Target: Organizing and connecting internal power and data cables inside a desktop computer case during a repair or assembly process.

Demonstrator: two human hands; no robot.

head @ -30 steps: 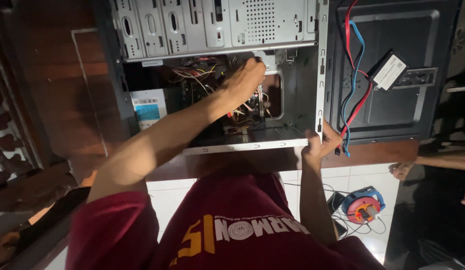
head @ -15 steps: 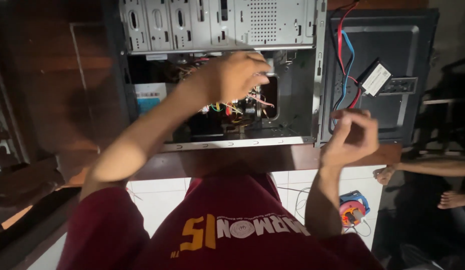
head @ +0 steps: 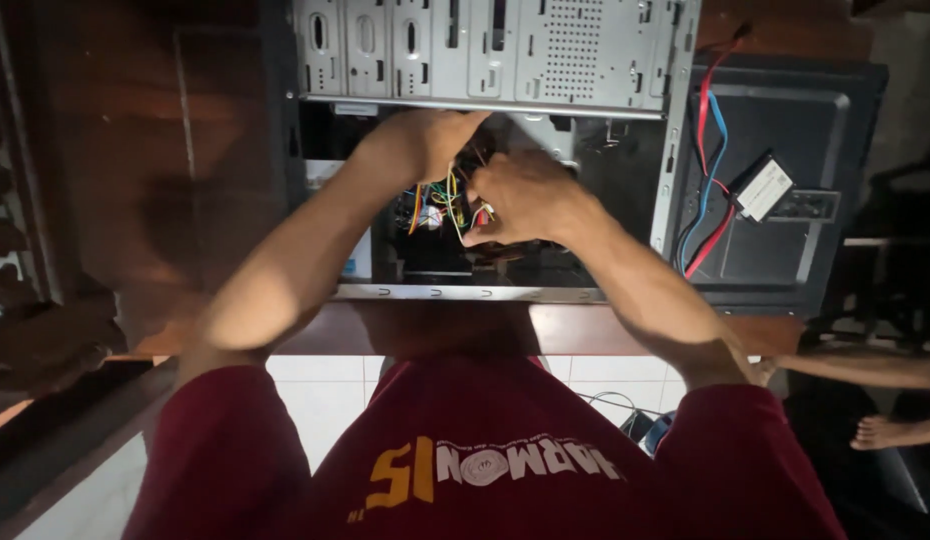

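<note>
An open grey computer case (head: 505, 50) lies on a wooden table (head: 235, 250). Both my hands are inside it, close together, among a bundle of coloured wires (head: 447, 200). My left hand (head: 425, 140) reaches in from the left, just under the case's upper rail, with its fingers curled at the top of the bundle. My right hand (head: 520, 195) sits right beside it and pinches the wires from the right. The fingertips of both hands are partly hidden by the wires and the dark interior.
A black side panel (head: 795, 250) lies to the right of the case, with red and blue cables (head: 707, 200) and a small drive (head: 763, 188) on it. Another person's leg and bare foot (head: 885, 432) show at lower right. White tiled floor (head: 315, 400) lies below the table edge.
My right hand left the case's right edge, rose, and moved left into the case beside my left hand. The left hand stayed inside. The view has shifted closer.
</note>
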